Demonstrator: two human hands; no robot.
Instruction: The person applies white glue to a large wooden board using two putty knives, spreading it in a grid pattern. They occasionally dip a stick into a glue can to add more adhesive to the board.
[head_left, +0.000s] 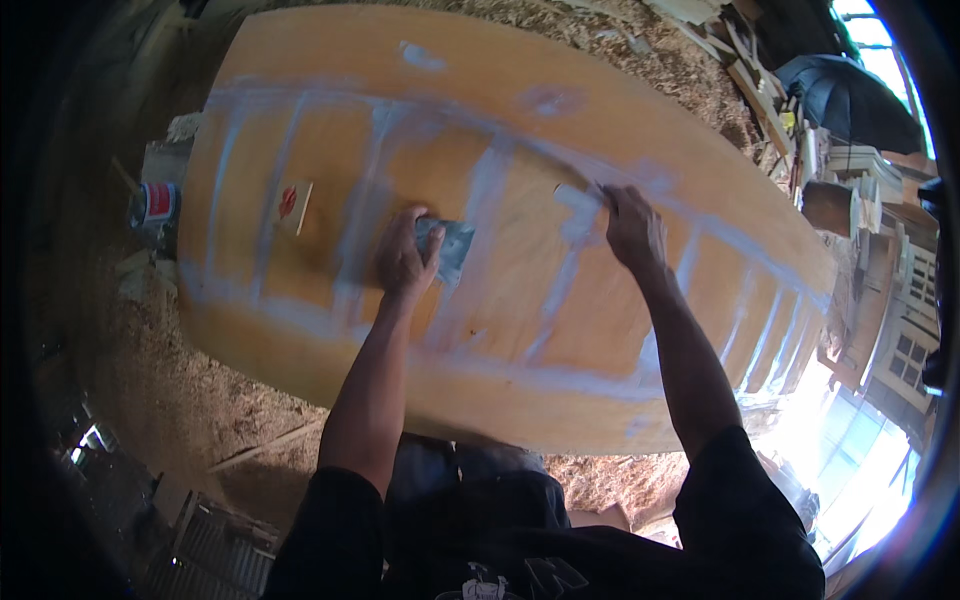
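Observation:
A large orange-brown wooden panel [430, 345] lies in front of me, its lines and patches smeared with pale bluish-white filler. My left hand [405, 250] is closed on a flat, square grey-green plate [456, 248] with pale smears, held over the middle of the panel. Farther right, my right hand [636, 228] is closed round a thin dark scraper [600, 189], most of it hidden by the fingers. Its tip is beside a pale filler patch [577, 200]. On the panel's left part are a red dab [287, 201] and a thin wooden stick [304, 208].
A tin [158, 203] with a red and white label stands off the panel's left end. Wood shavings [250, 405] cover the ground around. Scrap boards [760, 105], a dark umbrella [850, 98] and white lattice-like frames [910, 360] are at the right.

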